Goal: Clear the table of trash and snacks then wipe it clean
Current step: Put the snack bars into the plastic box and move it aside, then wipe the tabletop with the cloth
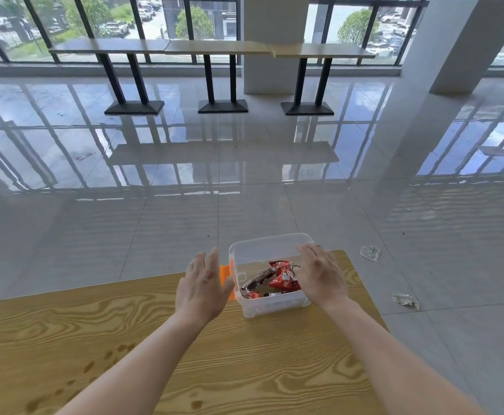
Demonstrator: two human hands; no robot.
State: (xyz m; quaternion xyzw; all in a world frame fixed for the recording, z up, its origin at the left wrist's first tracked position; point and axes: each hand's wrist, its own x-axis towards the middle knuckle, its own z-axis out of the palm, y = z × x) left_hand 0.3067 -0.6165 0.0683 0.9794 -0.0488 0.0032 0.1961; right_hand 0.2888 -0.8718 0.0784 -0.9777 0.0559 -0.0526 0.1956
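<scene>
A clear plastic box [262, 250] stands near the far right corner of the wooden table [244, 354]. Inside it lie red snack packets [285, 278] and a dark brown one [258, 281]. My left hand [203, 287] hovers flat just left of the box, fingers spread, holding nothing. My right hand [321, 275] rests open over the box's right rim, fingers extended. An orange cloth [225, 272] peeks out between my left hand and the box. Brown stains [107, 360] mark the table's near left part.
Two crumpled silver wrappers [370, 252] [406, 301] lie on the shiny tiled floor right of the table. Long high tables [215, 47] on black stands line the windows at the back. A white pillar [454, 55] stands at the right.
</scene>
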